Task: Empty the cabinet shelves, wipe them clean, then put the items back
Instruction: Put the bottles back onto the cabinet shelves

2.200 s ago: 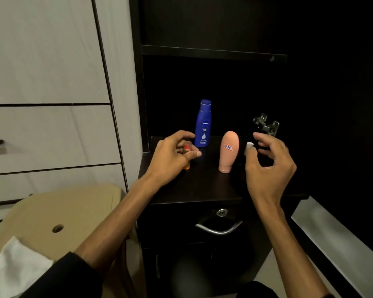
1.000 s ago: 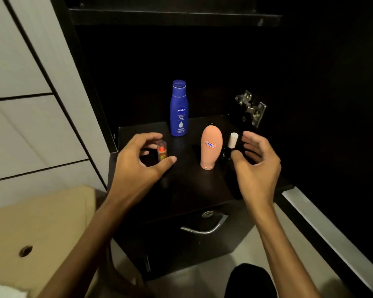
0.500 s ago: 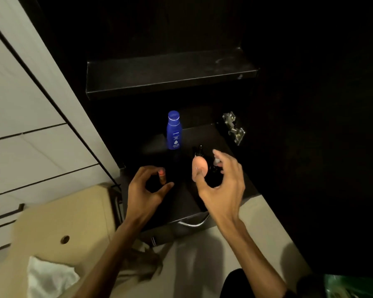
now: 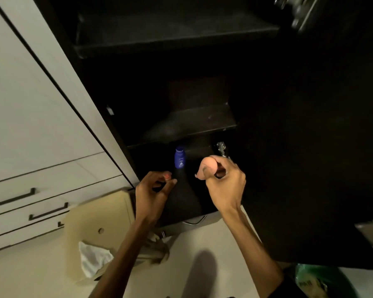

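In front of you stands the dark cabinet (image 4: 289,147), open, and it fills most of the view; inside it you see an upper shelf (image 4: 170,39) near the top and a middle shelf (image 4: 192,123) lower down, both dark and with nothing visible on them. To your left is the pale wall of drawers (image 4: 41,125) with dark bar handles. On the light floor at the lower left lies a tan cardboard box (image 4: 99,222) with a round hole in its flap, and a white cloth (image 4: 93,259) rests against it. At the lower right corner a green bag (image 4: 319,280) is partly in view. Below the middle shelf is the lowest dark surface (image 4: 187,201), and under its front edge a curved metal handle (image 4: 195,220) shows. On that surface, toward the back, the blue bottle (image 4: 179,157) stands upright, apart from both your hands. Your right hand (image 4: 224,186) has its fingers curled round the peach bottle (image 4: 207,167) and holds it above the surface, its rounded end toward you. Your left hand (image 4: 153,190) pinches the small orange tube (image 4: 167,175) between thumb and fingertips; only its tip is visible. A metal hinge (image 4: 221,147) shines just behind your right hand
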